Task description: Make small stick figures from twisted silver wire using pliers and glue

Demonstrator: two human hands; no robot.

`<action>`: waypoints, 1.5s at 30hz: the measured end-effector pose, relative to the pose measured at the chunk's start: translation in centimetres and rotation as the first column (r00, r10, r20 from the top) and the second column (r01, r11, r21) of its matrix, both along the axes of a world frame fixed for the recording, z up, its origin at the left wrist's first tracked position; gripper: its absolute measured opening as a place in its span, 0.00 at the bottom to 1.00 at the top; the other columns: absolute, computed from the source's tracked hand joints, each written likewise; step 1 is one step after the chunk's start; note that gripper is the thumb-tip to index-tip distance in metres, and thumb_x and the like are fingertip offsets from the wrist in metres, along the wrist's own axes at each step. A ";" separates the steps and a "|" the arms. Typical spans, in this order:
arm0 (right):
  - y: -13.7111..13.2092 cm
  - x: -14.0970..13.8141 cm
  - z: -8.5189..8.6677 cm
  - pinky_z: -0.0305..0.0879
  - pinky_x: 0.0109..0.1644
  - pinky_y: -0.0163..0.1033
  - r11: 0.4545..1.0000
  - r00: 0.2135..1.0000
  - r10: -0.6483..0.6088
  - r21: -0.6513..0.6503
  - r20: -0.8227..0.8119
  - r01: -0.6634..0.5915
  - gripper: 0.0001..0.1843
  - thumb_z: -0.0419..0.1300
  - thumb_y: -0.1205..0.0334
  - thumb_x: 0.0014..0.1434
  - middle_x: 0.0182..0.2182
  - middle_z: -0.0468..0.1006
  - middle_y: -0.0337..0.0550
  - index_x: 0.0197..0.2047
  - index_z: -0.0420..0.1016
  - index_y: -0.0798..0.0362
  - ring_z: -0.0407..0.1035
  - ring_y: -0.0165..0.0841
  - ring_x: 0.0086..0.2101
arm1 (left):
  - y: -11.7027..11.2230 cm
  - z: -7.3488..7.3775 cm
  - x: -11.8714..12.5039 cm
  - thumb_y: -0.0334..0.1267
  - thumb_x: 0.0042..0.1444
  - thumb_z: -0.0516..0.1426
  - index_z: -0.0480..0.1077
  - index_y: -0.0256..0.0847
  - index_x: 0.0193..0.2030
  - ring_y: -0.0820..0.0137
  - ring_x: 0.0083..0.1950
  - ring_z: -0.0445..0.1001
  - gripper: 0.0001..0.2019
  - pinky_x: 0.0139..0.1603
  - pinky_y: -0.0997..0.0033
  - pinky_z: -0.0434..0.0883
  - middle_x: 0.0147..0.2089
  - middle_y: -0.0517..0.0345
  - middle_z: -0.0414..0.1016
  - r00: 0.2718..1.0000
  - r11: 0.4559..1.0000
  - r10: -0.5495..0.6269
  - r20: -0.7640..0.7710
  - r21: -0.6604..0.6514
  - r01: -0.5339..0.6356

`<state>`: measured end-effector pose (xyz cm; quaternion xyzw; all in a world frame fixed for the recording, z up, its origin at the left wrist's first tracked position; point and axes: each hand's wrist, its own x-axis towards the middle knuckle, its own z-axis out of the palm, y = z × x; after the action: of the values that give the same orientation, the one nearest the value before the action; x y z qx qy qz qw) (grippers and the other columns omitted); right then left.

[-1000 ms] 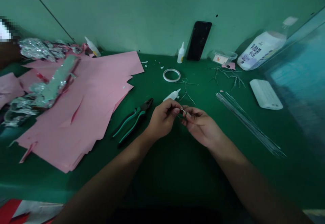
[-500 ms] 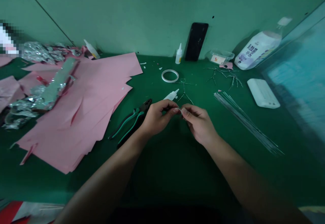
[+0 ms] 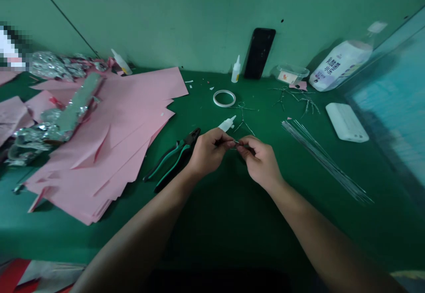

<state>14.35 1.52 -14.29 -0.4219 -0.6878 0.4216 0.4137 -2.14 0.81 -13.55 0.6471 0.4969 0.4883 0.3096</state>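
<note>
My left hand (image 3: 209, 151) and my right hand (image 3: 260, 160) meet over the middle of the green table (image 3: 232, 222). Both pinch a small piece of thin silver wire (image 3: 236, 143) between thumbs and fingertips. Most of the wire is hidden by the fingers. Green-handled pliers (image 3: 172, 156) lie just left of my left hand. A small white glue bottle (image 3: 227, 124) and a bent wire figure (image 3: 243, 118) lie just beyond the hands.
Pink paper sheets (image 3: 113, 129) and crumpled foil (image 3: 63, 116) cover the left. A bundle of straight wires (image 3: 325, 160), a white box (image 3: 347, 122), a white bottle (image 3: 341, 65), a tape ring (image 3: 224, 98) and a leaning black phone (image 3: 259, 53) lie right and back.
Both hands stayed together on the wire, with small finger shifts. The edges of the pink sheets at the left have lifted slightly.
</note>
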 end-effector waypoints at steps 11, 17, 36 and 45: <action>-0.4 0.1 0.7 0.70 0.41 0.42 0.974 0.998 -0.021 0.225 0.056 0.008 0.07 0.61 0.64 0.60 0.40 0.74 0.45 0.43 0.73 0.50 0.71 0.34 0.38 | -0.1 -0.4 0.4 0.40 0.54 0.61 0.69 0.37 0.28 0.76 0.25 0.64 0.10 0.25 0.75 0.62 0.23 0.61 0.68 0.949 0.979 0.030 0.312 -0.203 0.036; -0.7 0.1 0.3 0.74 0.41 0.44 0.831 0.963 -0.188 0.555 0.194 0.051 0.10 0.57 0.67 0.62 0.39 0.81 0.47 0.44 0.77 0.49 0.76 0.36 0.39 | -0.2 -0.4 0.3 0.40 0.54 0.61 0.70 0.37 0.27 0.75 0.25 0.65 0.10 0.25 0.74 0.62 0.24 0.59 0.70 0.966 0.981 0.003 0.257 -0.186 0.047; -0.2 -1.2 -0.5 0.70 0.37 0.42 0.907 0.853 -0.228 -0.421 -0.469 0.011 0.09 0.64 0.54 0.55 0.28 0.74 0.39 0.33 0.73 0.50 0.71 0.32 0.30 | -0.9 -0.7 1.7 0.34 0.58 0.58 0.69 0.37 0.31 0.73 0.31 0.74 0.05 0.33 0.72 0.72 0.29 0.57 0.75 0.942 0.999 0.000 0.335 -0.045 0.016; -0.5 -0.4 0.3 0.61 0.28 0.37 0.983 0.975 -0.155 -0.120 -0.158 0.137 0.09 0.61 0.55 0.60 0.23 0.72 0.37 0.33 0.75 0.52 0.65 0.29 0.24 | -0.6 0.1 0.7 0.32 0.59 0.57 0.72 0.37 0.35 0.73 0.32 0.70 0.04 0.32 0.73 0.66 0.30 0.58 0.75 0.998 0.997 -0.065 -0.013 -0.028 0.065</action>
<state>14.00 1.05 -14.01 -0.4564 -0.5942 0.4604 0.4761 -1.43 0.17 -13.43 0.6619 0.4843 0.4666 0.3310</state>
